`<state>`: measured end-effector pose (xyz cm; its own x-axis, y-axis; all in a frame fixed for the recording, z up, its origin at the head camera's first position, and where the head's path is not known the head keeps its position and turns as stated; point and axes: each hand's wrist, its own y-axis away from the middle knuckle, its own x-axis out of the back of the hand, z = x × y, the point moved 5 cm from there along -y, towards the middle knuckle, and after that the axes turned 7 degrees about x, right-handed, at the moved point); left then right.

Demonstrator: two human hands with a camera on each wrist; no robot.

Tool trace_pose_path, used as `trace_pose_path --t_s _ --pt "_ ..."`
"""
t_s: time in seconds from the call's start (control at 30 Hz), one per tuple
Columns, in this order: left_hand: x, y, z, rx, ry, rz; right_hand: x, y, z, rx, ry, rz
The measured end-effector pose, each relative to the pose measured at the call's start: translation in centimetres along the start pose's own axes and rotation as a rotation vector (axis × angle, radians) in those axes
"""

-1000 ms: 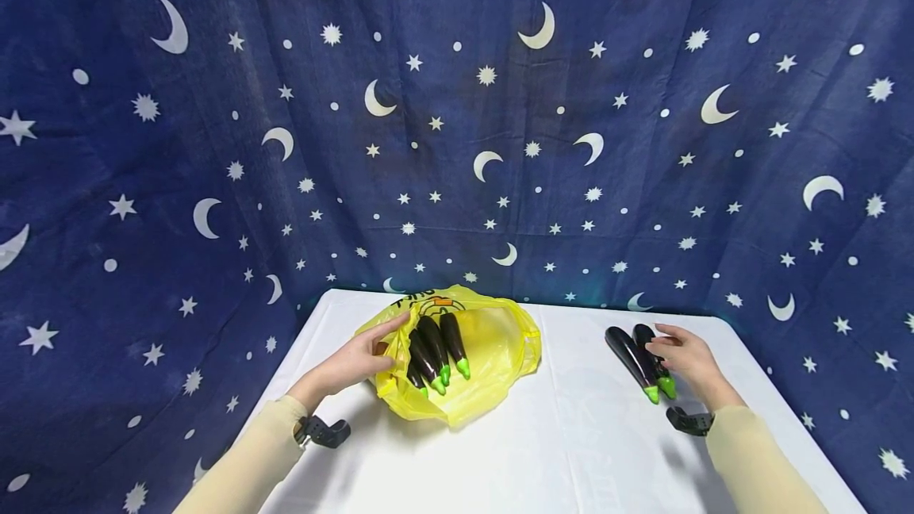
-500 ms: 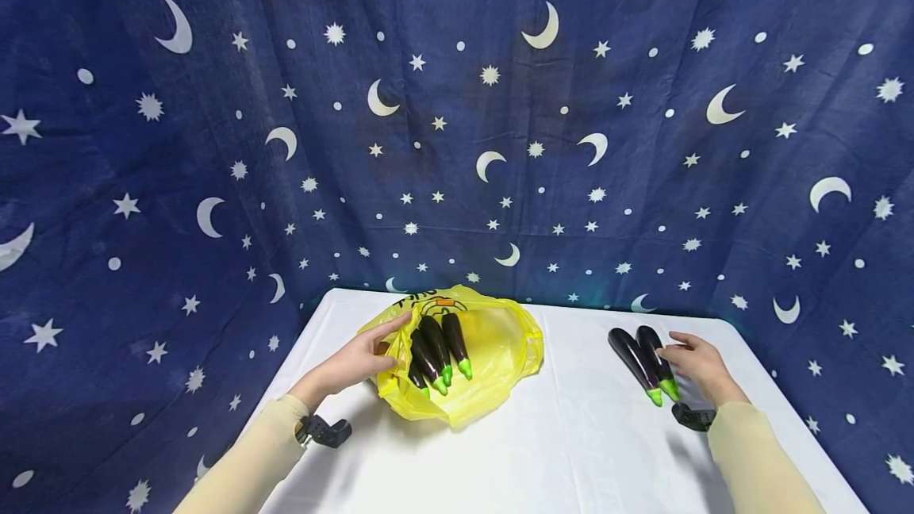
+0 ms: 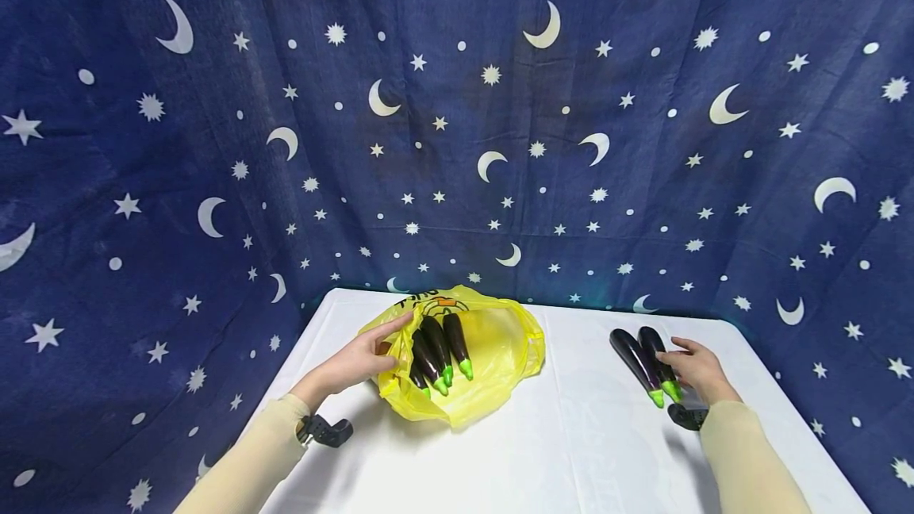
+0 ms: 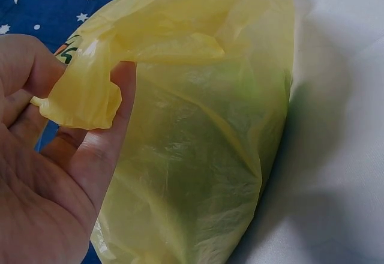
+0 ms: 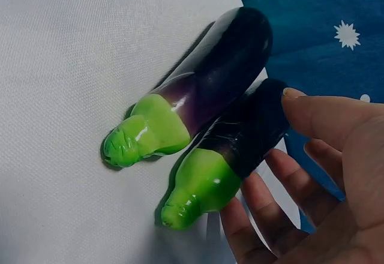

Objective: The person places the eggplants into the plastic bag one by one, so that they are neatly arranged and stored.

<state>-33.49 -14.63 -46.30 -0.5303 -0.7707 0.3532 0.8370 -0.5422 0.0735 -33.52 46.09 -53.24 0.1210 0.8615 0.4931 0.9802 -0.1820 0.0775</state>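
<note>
My left hand (image 3: 353,359) pinches the rim of a yellow plastic bag (image 3: 500,387) lying on its side, mouth facing me. In the left wrist view a bunched fold of the bag (image 4: 90,90) sits between thumb and fingers. Several dark eggplants (image 3: 432,351) with green stem ends lie inside. Off to the right, two more eggplants lie side by side, one on the left (image 5: 210,66) and one on the right (image 5: 246,132). My right hand (image 3: 700,367) is at the right one, thumb tip at its upper edge and loosely extended fingers along its near side.
A white cloth covers the table (image 3: 528,458). Behind and around it hangs a dark blue curtain (image 3: 443,165) with moons and stars. Each wrist wears a black camera mount, such as the left mount (image 3: 328,431).
My right hand first drew back to the right off the right eggplant, then came slightly back toward it. The left hand and the bag stay in place.
</note>
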Motion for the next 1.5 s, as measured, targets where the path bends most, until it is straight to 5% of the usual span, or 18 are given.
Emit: trace_pose_path --t_s 0.53,1.5 --pt "0.2 0.1 -0.2 0.015 0.013 0.0 0.0 -1.1 1.1 -0.064 0.011 -0.013" --pt "0.0 0.1 0.2 0.009 -0.004 0.005 0.6 0.2 1.0 -0.048 0.031 -0.088"
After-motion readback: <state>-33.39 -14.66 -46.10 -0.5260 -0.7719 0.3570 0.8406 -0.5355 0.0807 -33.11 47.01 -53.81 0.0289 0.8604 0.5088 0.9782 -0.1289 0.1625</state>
